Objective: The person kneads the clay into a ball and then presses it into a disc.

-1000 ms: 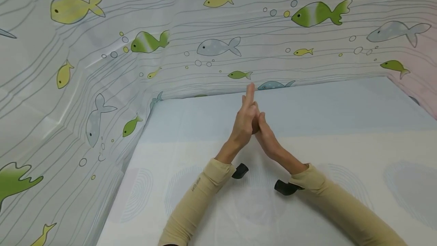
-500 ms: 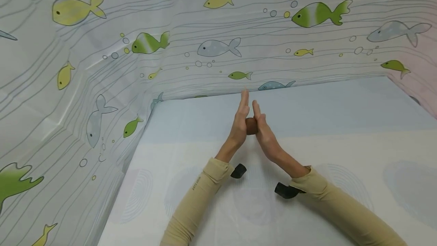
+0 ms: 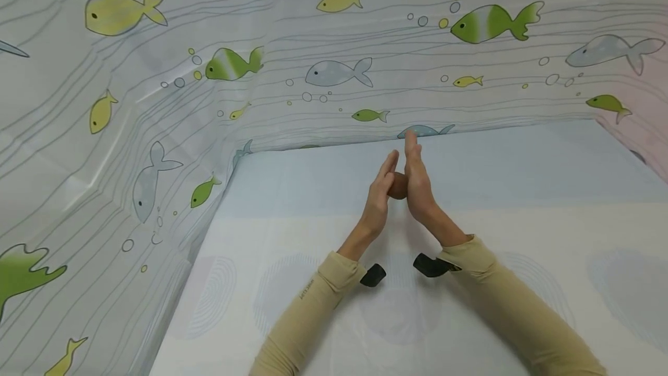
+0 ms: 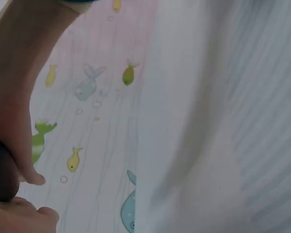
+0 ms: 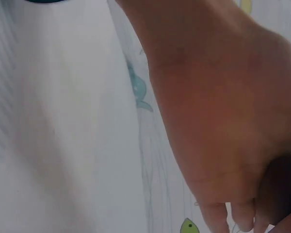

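Note:
A small brown ball-like lump [image 3: 398, 186] sits between the two facing palms, raised above the table. My left hand [image 3: 376, 202] presses it from the left with fingers fairly straight and pointing up and away. From the right, the flat palm of my right hand [image 3: 420, 185] touches it, its fingertips reaching farther forward than the left ones. In the left wrist view the dark lump [image 4: 2, 171] shows at the left edge, partly cut off. At the lower right edge of the right wrist view the lump [image 5: 280, 189] appears in shadow beside a palm.
Beneath the hands lies a table with a white and pale blue cover [image 3: 292, 190]. A fish-patterned sheet [image 3: 271, 28] hangs behind and to the left. Black wrist devices [image 3: 373, 275] protrude under both beige sleeves [image 3: 313, 312].
The palms slide against each other around the lump: lately my right hand has moved forward and my left back. Both hands and the lump have shifted slightly right.

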The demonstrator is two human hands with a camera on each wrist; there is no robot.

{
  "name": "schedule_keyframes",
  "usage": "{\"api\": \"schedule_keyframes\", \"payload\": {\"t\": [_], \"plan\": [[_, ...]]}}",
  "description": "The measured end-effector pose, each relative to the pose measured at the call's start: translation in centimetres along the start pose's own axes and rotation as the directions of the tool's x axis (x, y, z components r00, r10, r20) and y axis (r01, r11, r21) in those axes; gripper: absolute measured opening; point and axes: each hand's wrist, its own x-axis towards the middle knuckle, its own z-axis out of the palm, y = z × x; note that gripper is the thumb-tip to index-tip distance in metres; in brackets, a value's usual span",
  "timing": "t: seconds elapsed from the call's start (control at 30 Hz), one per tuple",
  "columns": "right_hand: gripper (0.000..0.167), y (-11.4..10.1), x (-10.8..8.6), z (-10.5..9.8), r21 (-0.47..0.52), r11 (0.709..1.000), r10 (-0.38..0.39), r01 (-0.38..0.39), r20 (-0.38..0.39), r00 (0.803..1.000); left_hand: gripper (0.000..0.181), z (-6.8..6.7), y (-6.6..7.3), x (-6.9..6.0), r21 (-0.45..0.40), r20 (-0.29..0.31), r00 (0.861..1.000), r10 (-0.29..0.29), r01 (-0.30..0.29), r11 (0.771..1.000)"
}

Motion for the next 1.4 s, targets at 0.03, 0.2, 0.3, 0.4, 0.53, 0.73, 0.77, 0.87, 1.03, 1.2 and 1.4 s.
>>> {"api": "schedule_keyframes", "payload": {"t": [0.03, 0.2, 0.3, 0.4, 0.53, 0.73, 0.77, 0.87, 1.03, 1.2, 1.4], "plan": [[0.069, 0.1, 0.2, -0.1, 0.004, 1.000, 0.009, -0.009, -0.018, 1.000, 0.064, 0.2, 0.2, -0.1, 0.017, 0.001, 1.000, 0.006, -0.006, 1.000], [0.067, 0.5, 0.9, -0.5, 0.038, 0.998, 0.056, -0.053, -0.082, 0.995, 0.064, 0.7, 0.9, -0.4, 0.096, -0.009, 0.999, 0.036, -0.035, 0.995], [0.068, 0.6, 1.3, -0.8, 0.059, 0.997, 0.056, -0.051, -0.096, 0.994, 0.064, 1.0, 1.2, -0.7, 0.093, -0.008, 0.999, 0.034, -0.033, 0.995], [0.068, 0.8, 1.5, -1.0, 0.056, 0.997, 0.049, -0.044, -0.098, 0.994, 0.064, 1.1, 1.5, -0.8, 0.090, -0.013, 0.999, 0.041, -0.039, 0.995], [0.067, 1.0, 1.6, -1.3, 0.045, 0.997, 0.061, -0.058, -0.079, 0.995, 0.064, 1.3, 2.0, -0.7, 0.125, -0.016, 0.995, 0.099, -0.096, 0.987], [0.070, 1.3, 1.2, -1.6, 0.046, 0.995, 0.087, -0.085, -0.037, 0.996, 0.063, 1.3, 2.9, -0.1, 0.172, 0.011, 0.984, 0.176, -0.175, 0.969], [0.071, 1.4, 1.0, -1.6, 0.048, 0.995, 0.088, -0.087, -0.024, 0.996, 0.063, 1.3, 3.0, 0.0, 0.169, 0.011, 0.984, 0.179, -0.178, 0.969], [0.073, 1.4, 0.5, -1.5, 0.057, 0.993, 0.098, -0.099, 0.011, 0.995, 0.062, 1.3, 3.2, 0.1, 0.148, 0.009, 0.985, 0.172, -0.171, 0.974], [0.073, 1.5, -0.2, -1.2, 0.079, 0.993, 0.087, -0.090, 0.041, 0.995, 0.062, 1.4, 3.4, 0.1, 0.132, 0.006, 0.988, 0.154, -0.154, 0.979], [0.073, 1.4, -0.5, -0.8, 0.055, 0.998, 0.030, -0.035, 0.078, 0.997, 0.061, 1.2, 3.6, 0.5, 0.161, -0.007, 0.982, 0.188, -0.184, 0.970], [0.072, 0.7, -1.0, -0.1, 0.002, 1.000, 0.009, -0.009, 0.130, 0.991, 0.059, 0.4, 3.7, 1.3, 0.171, -0.004, 0.982, 0.191, -0.187, 0.967]]}}
